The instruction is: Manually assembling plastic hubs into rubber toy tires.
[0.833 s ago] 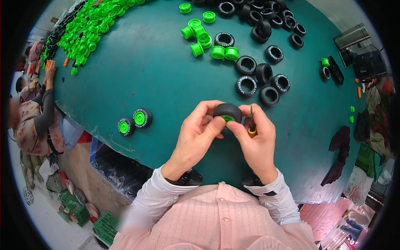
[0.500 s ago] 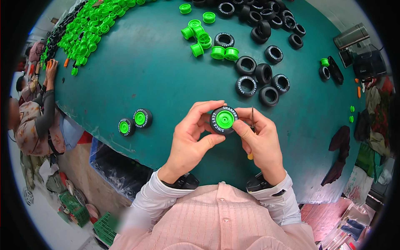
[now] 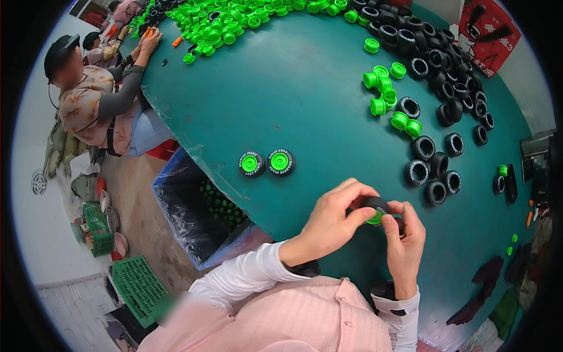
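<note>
Nearest, both hands meet over the near edge of the green table (image 3: pixel 305 123): the left hand (image 3: pixel 331 220) and right hand (image 3: pixel 404 240) pinch one black tyre with a green hub (image 3: pixel 375 210) between fingertips, fingers pressed together around it from either side. The hub shows only as a green sliver at the tyre's lower rim, so whether it is fully seated cannot be told; by judgement this wheel is in mid-assembly.

Beyond the hands, toward the table's middle, two finished wheels (image 3: pixel 265 163) lie flat side by side, hubs up, just apart from each other; these appear to be the completed output within reach.

Farther, right of the finished pair, a cluster of loose black tyres (image 3: pixel 433 170) and a group of loose green hubs (image 3: pixel 387 94) lie unassembled. At the far edge a large heap of green hubs (image 3: pixel 246 17) and more tyres (image 3: pixel 422 35) spread out. Judged from this stock, most of the work remains.

At the far left of the table a co-worker (image 3: pixel 94 100) sits, hands near the heap.
</note>
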Demonstrator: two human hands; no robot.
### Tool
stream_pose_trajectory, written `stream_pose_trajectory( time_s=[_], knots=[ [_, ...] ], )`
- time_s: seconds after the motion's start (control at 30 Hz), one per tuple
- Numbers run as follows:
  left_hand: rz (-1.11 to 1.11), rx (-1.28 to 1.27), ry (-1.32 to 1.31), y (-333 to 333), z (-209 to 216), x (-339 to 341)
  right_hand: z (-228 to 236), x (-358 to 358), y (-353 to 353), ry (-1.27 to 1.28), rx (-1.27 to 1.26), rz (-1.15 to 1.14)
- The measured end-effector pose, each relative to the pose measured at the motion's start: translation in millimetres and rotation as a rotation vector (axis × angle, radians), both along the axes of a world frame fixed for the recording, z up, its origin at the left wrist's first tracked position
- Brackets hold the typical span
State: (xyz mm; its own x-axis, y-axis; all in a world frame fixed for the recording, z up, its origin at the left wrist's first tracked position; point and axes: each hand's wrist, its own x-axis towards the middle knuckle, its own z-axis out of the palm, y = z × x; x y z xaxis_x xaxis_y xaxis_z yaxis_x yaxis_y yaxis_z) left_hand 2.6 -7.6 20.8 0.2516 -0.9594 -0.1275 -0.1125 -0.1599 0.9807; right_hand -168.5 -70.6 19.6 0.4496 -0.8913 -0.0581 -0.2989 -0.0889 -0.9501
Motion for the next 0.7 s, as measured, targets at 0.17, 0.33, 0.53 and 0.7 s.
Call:
stream_pose_trajectory(
  time_s=[0.17,0.33,0.53,0.7],
  knots=[
    [0.131,-0.055,-0.981,31,8,63,8,-7,-13,-0.014,0.154,-0.126],
    [0.083,-0.053,-1.214,34,11,83,13,-11,-21,0.042,0.126,-0.133],
    [-0.292,-0.076,-1.156,28,-1,86,8,-6,-13,0.055,0.178,-0.090],
    [0.000,0.021,-1.302,36,-1,115,9,-11,-13,0.060,0.187,-0.092]
  ],
)
